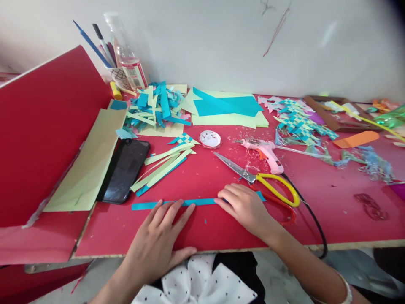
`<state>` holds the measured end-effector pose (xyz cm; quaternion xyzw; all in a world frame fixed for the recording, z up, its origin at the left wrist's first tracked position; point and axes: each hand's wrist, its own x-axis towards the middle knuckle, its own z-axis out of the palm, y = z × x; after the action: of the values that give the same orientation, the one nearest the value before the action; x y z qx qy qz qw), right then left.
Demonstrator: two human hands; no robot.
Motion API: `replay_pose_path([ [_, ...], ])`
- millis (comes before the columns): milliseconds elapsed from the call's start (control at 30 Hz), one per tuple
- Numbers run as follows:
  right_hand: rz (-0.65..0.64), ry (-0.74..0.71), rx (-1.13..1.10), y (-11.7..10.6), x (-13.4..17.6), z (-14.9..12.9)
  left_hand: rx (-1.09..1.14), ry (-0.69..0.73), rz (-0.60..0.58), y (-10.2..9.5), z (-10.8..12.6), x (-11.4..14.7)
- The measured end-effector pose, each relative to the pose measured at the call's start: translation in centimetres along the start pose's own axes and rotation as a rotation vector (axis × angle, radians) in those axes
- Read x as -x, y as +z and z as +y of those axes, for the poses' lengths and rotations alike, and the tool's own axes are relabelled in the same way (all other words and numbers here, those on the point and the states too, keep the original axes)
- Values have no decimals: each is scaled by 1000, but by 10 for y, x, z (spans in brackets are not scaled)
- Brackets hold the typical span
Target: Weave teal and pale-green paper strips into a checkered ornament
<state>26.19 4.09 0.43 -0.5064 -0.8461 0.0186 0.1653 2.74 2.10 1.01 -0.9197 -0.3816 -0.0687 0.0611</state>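
- Near the front edge of the tabletop (218, 236), see the blue paper strip (205, 202) lying flat from side to side, beneath both hands.
- Seemingly being smoothed or held flat: best to press lightly and evenly, keep the edges straight, and avoid creasing or skewing the paper.
- At the left hand (156, 238), note a grip spread wide, with fingertips resting on the strip and thumb apart from it, pinching nothing.
- At the right hand (245, 206), note fingers close together and bent over the strip's right part; impossible to tell whether pinching.
- Just beside the right hand, see scissors (252, 176), partly hidden by the forearm.
- Farther out, find loose green and blue strips (166, 166), a phone (128, 171) and a glue gun (264, 153).
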Motion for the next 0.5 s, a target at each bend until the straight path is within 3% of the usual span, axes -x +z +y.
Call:
replay_pose_path([
  [167,-12,-47,37,3,-6,-6,27,16,65,5,3,0],
  [500,-62,4,-74,-5,1,6,67,-51,33,5,20,-11],
])
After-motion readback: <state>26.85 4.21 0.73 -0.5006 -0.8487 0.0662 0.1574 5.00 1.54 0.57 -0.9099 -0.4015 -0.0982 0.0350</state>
